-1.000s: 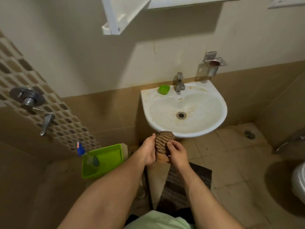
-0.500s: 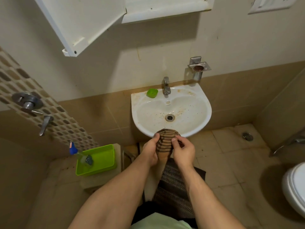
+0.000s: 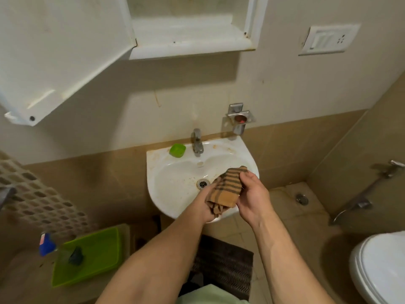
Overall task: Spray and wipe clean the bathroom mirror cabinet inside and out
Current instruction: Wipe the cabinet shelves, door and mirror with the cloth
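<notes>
Here, both forearms reach forward over the near rim of the sink. The left hand cups the striped cloth from below, fingers curled under it; the right hand pinches its upper edge. Above, the cabinet stands open, its door swung left.

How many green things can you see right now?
2: a small green soap dish on the sink rim left of the tap, and a green tray low at the left. Others may be out of view.
</notes>
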